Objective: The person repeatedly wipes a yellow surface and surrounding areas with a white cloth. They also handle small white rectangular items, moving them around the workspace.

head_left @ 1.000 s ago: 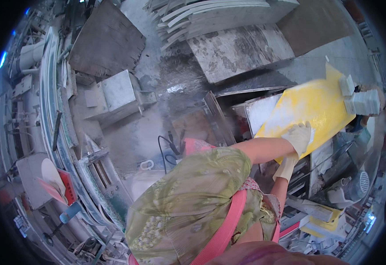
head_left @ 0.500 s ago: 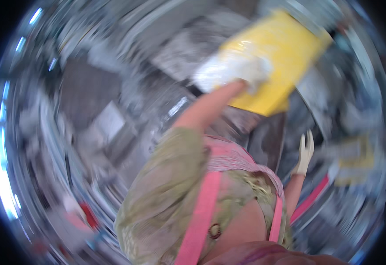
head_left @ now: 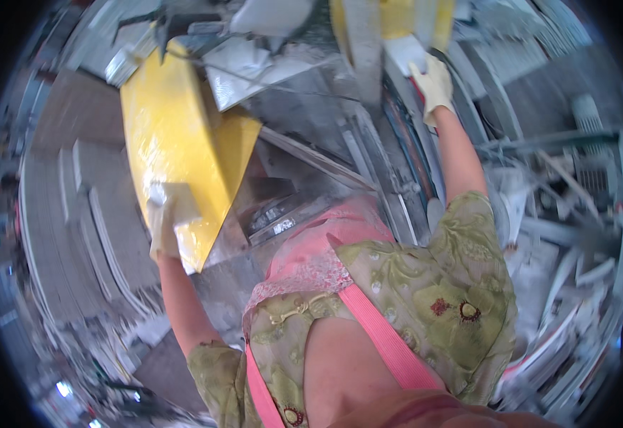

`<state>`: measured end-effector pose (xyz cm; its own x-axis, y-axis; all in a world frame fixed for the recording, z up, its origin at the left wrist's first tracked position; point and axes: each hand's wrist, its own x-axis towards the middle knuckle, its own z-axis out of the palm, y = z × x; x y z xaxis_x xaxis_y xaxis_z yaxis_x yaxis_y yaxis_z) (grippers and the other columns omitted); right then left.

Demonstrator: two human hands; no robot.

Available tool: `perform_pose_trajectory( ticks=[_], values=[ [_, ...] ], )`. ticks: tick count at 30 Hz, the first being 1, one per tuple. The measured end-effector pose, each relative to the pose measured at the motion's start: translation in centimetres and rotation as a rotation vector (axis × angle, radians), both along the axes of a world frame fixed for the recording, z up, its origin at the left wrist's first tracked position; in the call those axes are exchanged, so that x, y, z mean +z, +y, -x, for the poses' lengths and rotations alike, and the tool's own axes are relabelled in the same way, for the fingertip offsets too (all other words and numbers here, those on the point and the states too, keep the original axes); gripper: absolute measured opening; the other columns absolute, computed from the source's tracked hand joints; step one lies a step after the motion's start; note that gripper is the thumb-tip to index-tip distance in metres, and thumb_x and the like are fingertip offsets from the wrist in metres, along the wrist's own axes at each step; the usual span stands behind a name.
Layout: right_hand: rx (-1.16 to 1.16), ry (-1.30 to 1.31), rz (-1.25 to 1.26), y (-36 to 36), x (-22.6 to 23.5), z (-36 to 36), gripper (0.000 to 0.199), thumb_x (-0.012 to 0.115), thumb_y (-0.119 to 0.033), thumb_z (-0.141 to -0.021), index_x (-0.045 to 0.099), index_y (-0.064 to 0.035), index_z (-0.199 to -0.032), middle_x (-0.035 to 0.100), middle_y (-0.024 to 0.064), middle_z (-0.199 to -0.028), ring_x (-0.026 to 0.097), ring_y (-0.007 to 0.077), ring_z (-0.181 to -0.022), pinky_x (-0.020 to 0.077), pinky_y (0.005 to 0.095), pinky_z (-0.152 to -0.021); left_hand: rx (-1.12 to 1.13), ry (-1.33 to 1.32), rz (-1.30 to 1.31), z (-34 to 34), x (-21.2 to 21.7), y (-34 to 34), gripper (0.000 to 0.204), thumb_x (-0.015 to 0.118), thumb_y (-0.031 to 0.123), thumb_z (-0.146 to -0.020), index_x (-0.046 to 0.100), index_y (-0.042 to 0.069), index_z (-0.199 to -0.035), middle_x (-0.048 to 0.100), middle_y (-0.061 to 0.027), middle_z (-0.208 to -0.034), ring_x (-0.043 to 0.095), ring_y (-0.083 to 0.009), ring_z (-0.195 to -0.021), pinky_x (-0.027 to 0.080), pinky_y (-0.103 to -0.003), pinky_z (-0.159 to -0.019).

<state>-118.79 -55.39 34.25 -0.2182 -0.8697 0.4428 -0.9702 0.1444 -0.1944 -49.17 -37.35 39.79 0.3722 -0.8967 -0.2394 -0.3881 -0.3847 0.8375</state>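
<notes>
My left hand (head_left: pixel 160 227), in a pale glove, is closed on a small pale square piece (head_left: pixel 180 202). The piece lies over the lower part of a shiny yellow panel (head_left: pixel 172 135), which has a bent, ridged shape. Ahead on the right, my gloved right hand (head_left: pixel 436 84) reaches out, its fingers closed at the lower edge of a flat white piece (head_left: pixel 404 54). Beyond that piece stand yellow surfaces (head_left: pixel 397 18). A red edge (head_left: pixel 418 91) shows beside the right palm.
Stacked grey slabs (head_left: pixel 87 214) stand at the left. A dark cable (head_left: pixel 254 80) crosses above a pale sheet (head_left: pixel 237 68). Metal rails (head_left: pixel 404 143) run between my arms. Loose strips and scraps (head_left: pixel 561 207) lie in a heap at the right.
The view has swung round, so the yellow panel now appears at the left. My right hand, earlier empty with fingers spread, has reached forward to the white piece. My left hand stays at the panel.
</notes>
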Motion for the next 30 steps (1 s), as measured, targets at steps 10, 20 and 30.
perform_pose_trajectory(
  ticks=[10, 20, 30],
  values=[
    [-0.204, 0.321, -0.253, -9.1, -4.1, 1.8, 0.084, 0.034, -0.083, -0.092, 0.069, -0.0129, -0.121, 0.070, 0.0146, -0.118, 0.071, 0.0347, -0.103, 0.0598, 0.0499, -0.079, 0.252, -0.467, -0.194, 4.3, 2.6, 0.7, 0.072, 0.076, 0.047, -0.076, 0.060, 0.000, -0.129, 0.068, -0.0254, -0.120, 0.066, -0.0360, -0.113, 0.053, -0.043, -0.090],
    [0.010, 0.404, -0.356, 4.2, -5.5, 6.1, 0.082, 0.032, -0.071, -0.102, 0.048, -0.0047, -0.147, 0.055, 0.0241, -0.134, 0.055, 0.0387, -0.125, 0.0472, 0.0471, -0.102, 0.273, -0.368, -0.196, 5.6, 4.4, 0.3, 0.069, 0.073, 0.044, -0.075, 0.060, 0.002, -0.129, 0.069, -0.0225, -0.122, 0.066, -0.0340, -0.115, 0.051, -0.039, -0.096],
    [0.512, 0.279, -0.697, 11.6, 1.1, 7.6, 0.095, 0.072, 0.001, -0.077, 0.029, -0.0052, -0.161, 0.030, 0.0225, -0.165, 0.026, 0.0410, -0.153, 0.0214, 0.0431, -0.127, 0.325, -0.346, -0.135, 6.0, 4.1, -0.1, 0.059, 0.075, 0.036, -0.074, 0.065, 0.003, -0.122, 0.072, -0.0205, -0.114, 0.070, -0.0348, -0.109, 0.054, -0.040, -0.094]
  ],
)
